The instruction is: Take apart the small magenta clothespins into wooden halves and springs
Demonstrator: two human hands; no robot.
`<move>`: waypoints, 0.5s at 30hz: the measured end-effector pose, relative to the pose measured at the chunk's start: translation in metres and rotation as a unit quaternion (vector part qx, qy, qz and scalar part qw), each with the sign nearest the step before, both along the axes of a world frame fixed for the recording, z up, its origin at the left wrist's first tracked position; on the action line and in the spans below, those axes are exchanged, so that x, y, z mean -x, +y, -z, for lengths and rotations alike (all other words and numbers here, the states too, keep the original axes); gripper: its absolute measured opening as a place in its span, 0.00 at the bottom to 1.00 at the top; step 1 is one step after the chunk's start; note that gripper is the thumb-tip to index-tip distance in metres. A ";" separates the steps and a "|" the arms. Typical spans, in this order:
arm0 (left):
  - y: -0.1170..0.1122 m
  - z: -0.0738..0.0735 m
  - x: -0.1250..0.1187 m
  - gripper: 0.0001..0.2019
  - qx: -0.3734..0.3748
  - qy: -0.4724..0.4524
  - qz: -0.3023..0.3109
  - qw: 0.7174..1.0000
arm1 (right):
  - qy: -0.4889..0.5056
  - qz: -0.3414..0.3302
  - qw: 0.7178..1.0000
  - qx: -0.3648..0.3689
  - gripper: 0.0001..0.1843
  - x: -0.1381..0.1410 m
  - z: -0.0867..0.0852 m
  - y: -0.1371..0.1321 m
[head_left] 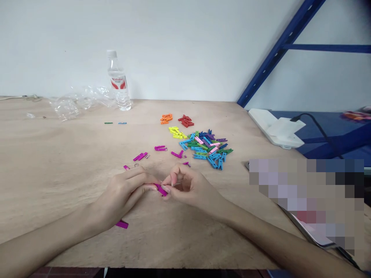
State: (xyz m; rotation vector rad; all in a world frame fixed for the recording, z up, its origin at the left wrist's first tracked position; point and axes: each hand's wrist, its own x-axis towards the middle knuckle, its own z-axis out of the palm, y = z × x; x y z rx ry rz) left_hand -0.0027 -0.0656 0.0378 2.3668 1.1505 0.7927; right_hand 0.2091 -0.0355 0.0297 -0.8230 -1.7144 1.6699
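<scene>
one magenta clothespin piece point(160, 189), over the counter point(72, 162), held between your left hand point(123, 189) and your right hand point(193, 187), each grip pinched closed on it by thumb and fingertips. loose magenta pieces point(159, 148), just beyond your hands; one mixed-colour clothespin pile point(208, 148), past your right hand

Clear bottle point(119, 85), label point(118, 82): red lettering, seemingly "Wahaha"; print beneath too small to read
</scene>
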 end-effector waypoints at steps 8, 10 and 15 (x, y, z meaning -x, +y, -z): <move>-0.003 0.004 -0.001 0.09 -0.001 0.005 0.020 1.000 | -0.118 0.096 0.955 -0.253 0.15 0.003 0.003 -0.013; -0.001 0.004 -0.001 0.10 -0.010 -0.003 0.029 1.000 | -0.142 0.120 0.941 -0.284 0.16 0.004 0.003 -0.016; -0.001 0.004 -0.002 0.11 -0.021 -0.004 0.033 0.999 | -0.158 0.149 0.921 -0.323 0.18 0.006 0.003 -0.020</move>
